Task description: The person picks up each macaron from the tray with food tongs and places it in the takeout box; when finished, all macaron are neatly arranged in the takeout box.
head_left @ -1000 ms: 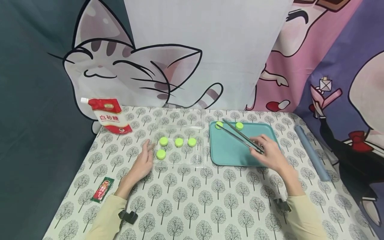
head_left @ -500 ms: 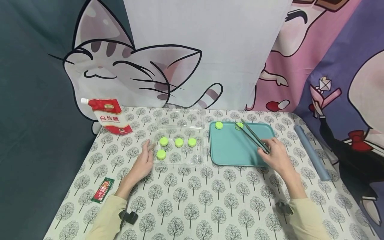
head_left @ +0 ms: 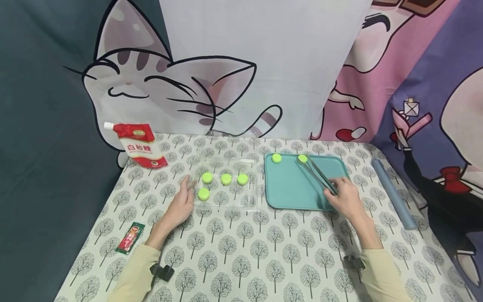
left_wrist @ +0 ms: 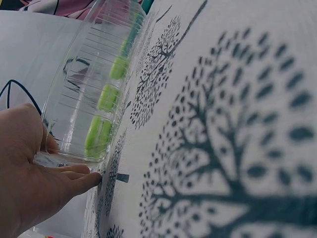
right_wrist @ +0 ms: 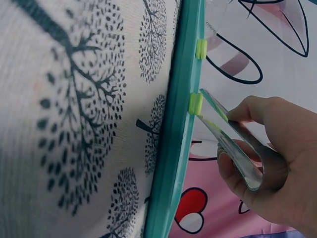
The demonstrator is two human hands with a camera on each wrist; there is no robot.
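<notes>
My right hand (head_left: 345, 197) grips metal tongs (right_wrist: 242, 144) above the teal tray (head_left: 290, 193). The tong tips stand at either side of a green macaron (head_left: 302, 159) by the tray's back edge. A second macaron (head_left: 276, 158) sits at the tray's back left. In the middle of the table lies a clear plastic box (left_wrist: 74, 99), its lid tilted back, with several green macarons (head_left: 226, 179) inside. My left hand (head_left: 182, 201) holds the box's left side, its lower fingers near the tablecloth in the left wrist view.
A red and white sugar pouch (head_left: 139, 147) stands at the back left. Nearer the front lies a small red and green packet (head_left: 130, 238). Along the right edge runs a blue-grey rod (head_left: 393, 193). Printed cloth hangs behind the table.
The tongs have moved right from the left macaron to the right one, and their tips now lie around it. My left hand stays on the box.
</notes>
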